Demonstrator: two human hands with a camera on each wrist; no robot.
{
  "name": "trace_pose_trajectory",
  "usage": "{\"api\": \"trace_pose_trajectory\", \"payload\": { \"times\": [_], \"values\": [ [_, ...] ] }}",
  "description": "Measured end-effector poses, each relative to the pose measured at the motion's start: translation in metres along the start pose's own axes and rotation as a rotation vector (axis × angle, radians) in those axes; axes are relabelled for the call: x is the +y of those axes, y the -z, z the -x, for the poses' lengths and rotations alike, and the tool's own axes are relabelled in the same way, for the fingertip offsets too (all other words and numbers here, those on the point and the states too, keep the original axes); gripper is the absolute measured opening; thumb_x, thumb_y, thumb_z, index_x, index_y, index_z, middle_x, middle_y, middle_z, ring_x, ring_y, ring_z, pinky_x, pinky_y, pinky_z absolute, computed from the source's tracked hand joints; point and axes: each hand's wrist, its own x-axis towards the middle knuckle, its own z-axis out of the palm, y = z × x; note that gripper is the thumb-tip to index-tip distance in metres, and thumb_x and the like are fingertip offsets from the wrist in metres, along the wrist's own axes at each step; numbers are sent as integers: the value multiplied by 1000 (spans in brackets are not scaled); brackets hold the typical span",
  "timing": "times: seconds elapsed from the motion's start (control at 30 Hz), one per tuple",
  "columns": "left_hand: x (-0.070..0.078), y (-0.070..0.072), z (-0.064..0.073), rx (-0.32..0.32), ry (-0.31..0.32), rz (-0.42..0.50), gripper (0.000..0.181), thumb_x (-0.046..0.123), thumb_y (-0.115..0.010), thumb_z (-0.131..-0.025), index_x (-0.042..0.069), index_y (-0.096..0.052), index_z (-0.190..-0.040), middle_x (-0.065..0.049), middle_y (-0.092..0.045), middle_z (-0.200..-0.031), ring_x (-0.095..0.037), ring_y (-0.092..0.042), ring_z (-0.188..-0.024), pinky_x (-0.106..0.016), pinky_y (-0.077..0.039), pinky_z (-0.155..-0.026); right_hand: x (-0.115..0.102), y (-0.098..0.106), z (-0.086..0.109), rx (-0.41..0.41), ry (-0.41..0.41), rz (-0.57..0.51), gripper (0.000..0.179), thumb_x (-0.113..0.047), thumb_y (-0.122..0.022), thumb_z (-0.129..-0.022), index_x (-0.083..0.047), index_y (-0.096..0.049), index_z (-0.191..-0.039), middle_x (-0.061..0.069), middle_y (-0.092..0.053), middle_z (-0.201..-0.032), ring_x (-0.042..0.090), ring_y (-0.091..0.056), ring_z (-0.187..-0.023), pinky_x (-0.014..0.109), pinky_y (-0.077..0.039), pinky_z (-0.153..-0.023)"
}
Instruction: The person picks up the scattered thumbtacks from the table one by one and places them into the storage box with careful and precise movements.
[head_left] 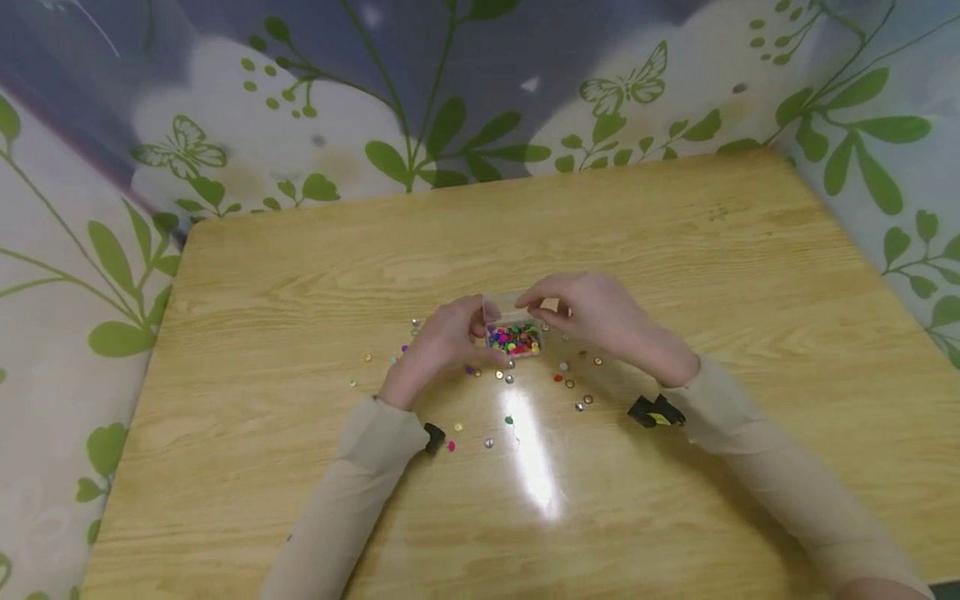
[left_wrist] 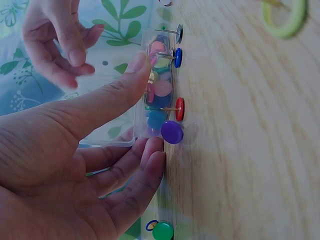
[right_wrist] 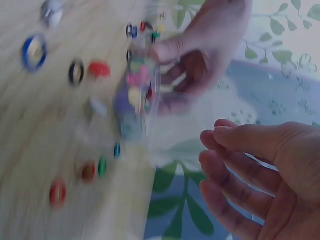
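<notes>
A small clear plastic box (head_left: 531,356) full of colourful thumbtacks (head_left: 513,338) stands on the table with its hinged clear lid (head_left: 501,307) raised. My left hand (head_left: 442,336) grips the box from the left, its thumb (left_wrist: 112,102) along the near side and its fingers around the left end. Beyond the right side of the lid, my right hand (head_left: 596,308) hovers with loosely bent fingers. The right wrist view shows nothing between that hand's thumb and fingers (right_wrist: 217,167). A purple thumbtack (left_wrist: 172,132) and a red thumbtack (left_wrist: 180,109) lie close by the box.
Loose thumbtacks lie on the wooden table (head_left: 300,275) around the box, including a red one (head_left: 558,378), a silver one (head_left: 489,443) and a pink one (head_left: 452,447). A leaf-patterned wall covering (head_left: 465,100) borders the table's far edge. Dark straps (head_left: 656,412) show at both wrists.
</notes>
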Motion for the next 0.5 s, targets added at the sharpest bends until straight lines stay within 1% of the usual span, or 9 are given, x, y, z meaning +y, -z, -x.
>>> {"api": "trace_pose_trajectory", "payload": {
  "times": [0.03,0.1,0.2,0.33,0.43,0.5],
  "values": [
    [0,0,0,0,2,0,65,34,-91,-75,10,-60,-128,-4,-61,-106,-21,-57,-97,-36,-50,-84,4,3,2,1,-17,4,18,-9,-73,-93,-12,-76,-110,2,-77,-100,14,-67,-68,29,-51,-58],
    [0,1,0,0,5,-1,65,33,-91,-75,11,-60,-128,-3,-61,-105,-21,-57,-96,-35,-49,-84,10,9,8,-11,-52,25,15,-11,-72,-94,-13,-76,-109,2,-76,-99,14,-67,-70,32,-52,-59],
    [1,0,0,-2,12,3,65,33,-91,-75,11,-60,-128,-3,-61,-106,-21,-56,-97,-36,-49,-85,20,18,17,-51,-71,65,12,-10,-74,-93,-13,-77,-103,1,-76,-96,14,-66,-69,33,-53,-61],
    [1,0,-1,-5,12,7,67,32,-91,-74,11,-60,-129,-3,-61,-108,-21,-57,-99,-36,-50,-87,28,25,35,-145,-98,79,8,-8,-78,-89,-15,-77,-94,-3,-74,-88,10,-62,-66,32,-51,-62],
    [1,0,-1,-7,12,6,68,32,-92,-74,11,-60,-130,-3,-61,-108,-21,-57,-99,-36,-50,-88,31,23,47,-235,-123,61,9,-12,-81,-86,-19,-75,-89,-9,-71,-82,5,-57,-65,29,-48,-60],
    [1,0,-1,-7,14,5,68,32,-92,-73,11,-60,-129,-3,-61,-107,-21,-57,-99,-37,-50,-88,32,21,53,-277,-125,42,11,-15,-83,-84,-21,-75,-87,-12,-70,-81,3,-56,-66,28,-48,-61]
  ]
}}
